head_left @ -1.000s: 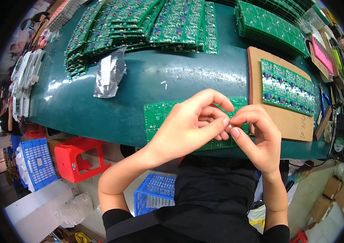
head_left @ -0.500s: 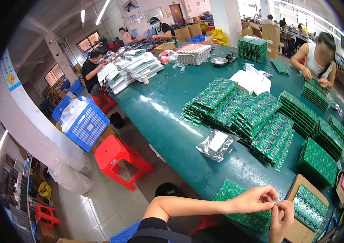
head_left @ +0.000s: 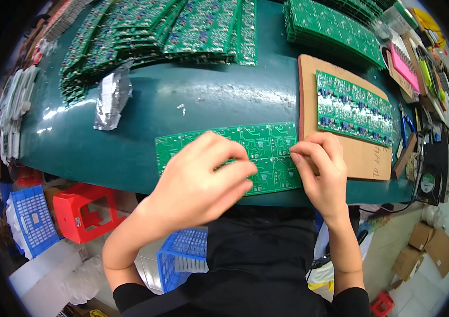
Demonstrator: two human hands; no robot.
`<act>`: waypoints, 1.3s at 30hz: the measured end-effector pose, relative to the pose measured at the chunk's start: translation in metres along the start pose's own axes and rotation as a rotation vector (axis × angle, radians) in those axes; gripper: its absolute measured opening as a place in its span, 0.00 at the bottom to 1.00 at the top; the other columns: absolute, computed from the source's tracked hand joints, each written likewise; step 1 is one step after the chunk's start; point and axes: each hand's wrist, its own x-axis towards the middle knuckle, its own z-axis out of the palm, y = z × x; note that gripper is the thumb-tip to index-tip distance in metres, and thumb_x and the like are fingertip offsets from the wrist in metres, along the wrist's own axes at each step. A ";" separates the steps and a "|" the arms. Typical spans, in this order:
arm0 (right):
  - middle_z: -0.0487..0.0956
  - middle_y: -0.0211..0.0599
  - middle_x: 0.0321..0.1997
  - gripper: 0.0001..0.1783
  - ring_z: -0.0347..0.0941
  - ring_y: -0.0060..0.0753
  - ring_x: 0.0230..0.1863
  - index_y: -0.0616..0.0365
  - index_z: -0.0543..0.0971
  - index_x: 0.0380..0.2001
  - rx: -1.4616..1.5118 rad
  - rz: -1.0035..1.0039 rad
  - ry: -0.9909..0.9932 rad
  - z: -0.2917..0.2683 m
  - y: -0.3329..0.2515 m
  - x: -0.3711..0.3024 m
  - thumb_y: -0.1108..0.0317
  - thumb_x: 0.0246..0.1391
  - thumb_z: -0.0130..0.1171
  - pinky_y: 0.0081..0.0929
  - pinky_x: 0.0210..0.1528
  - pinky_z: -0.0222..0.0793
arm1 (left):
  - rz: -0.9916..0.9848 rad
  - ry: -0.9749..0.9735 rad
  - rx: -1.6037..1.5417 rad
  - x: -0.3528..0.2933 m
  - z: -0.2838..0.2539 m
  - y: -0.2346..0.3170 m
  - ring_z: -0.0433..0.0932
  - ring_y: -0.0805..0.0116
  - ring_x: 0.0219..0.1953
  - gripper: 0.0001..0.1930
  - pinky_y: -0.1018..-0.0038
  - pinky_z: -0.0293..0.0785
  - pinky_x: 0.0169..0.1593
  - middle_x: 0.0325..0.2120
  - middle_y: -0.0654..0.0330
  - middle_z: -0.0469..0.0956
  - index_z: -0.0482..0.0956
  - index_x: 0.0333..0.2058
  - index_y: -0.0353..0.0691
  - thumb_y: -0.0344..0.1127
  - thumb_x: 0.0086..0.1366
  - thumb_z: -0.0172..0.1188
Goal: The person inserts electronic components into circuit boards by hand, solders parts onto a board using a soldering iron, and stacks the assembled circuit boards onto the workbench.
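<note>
A bare green circuit board (head_left: 280, 174) lies flat on the table in front of me. Over its left and middle part is my left hand (head_left: 198, 182), slightly blurred, its thumb and forefinger brought close together. At the board's right end my right hand (head_left: 323, 169) pinches with thumb and fingertips. Anything held in either pinch is too small or too hidden to make out. Right of that hand, a circuit board fitted with dark blue parts (head_left: 353, 108) rests on a brown cardboard sheet (head_left: 351, 156).
Stacks of populated boards (head_left: 203, 31) and more green boards (head_left: 330, 31) stand along the far side. A clear plastic bag (head_left: 112, 100) and small bits (head_left: 181, 109) lie on the table (head_left: 224, 95). Below left are a red stool (head_left: 84, 211) and a blue crate (head_left: 182, 259).
My view has swung down and rightward onto the boards. My hands, which met fingertip to fingertip by the board's right end, are now apart, the left one over the board.
</note>
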 end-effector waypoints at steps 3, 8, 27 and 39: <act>0.74 0.34 0.34 0.09 0.71 0.39 0.40 0.56 0.80 0.32 -0.081 -0.025 0.012 0.007 0.006 -0.006 0.77 0.46 0.67 0.34 0.43 0.62 | 0.050 -0.034 0.156 -0.007 0.015 0.012 0.75 0.57 0.47 0.20 0.62 0.74 0.49 0.46 0.59 0.76 0.80 0.42 0.42 0.37 0.48 0.70; 0.75 0.32 0.35 0.09 0.70 0.38 0.40 0.54 0.80 0.31 -0.085 -0.107 -0.010 0.009 0.003 -0.008 0.76 0.44 0.67 0.34 0.42 0.60 | 0.030 -0.137 0.181 -0.018 0.023 0.011 0.74 0.56 0.51 0.24 0.61 0.73 0.51 0.48 0.57 0.75 0.79 0.43 0.41 0.39 0.45 0.71; 0.74 0.34 0.34 0.10 0.70 0.39 0.38 0.57 0.79 0.32 -0.156 -0.174 -0.063 0.010 -0.003 -0.002 0.77 0.44 0.67 0.36 0.41 0.64 | 0.079 -0.040 0.263 -0.017 0.029 0.002 0.77 0.60 0.48 0.22 0.63 0.77 0.50 0.47 0.60 0.77 0.80 0.41 0.43 0.36 0.44 0.71; 0.73 0.38 0.33 0.09 0.70 0.43 0.37 0.61 0.77 0.32 -0.267 -0.129 -0.093 0.009 -0.020 0.002 0.80 0.45 0.65 0.38 0.40 0.67 | 0.119 0.073 0.227 -0.021 0.037 -0.006 0.79 0.61 0.46 0.19 0.66 0.78 0.47 0.44 0.60 0.78 0.81 0.38 0.41 0.34 0.43 0.70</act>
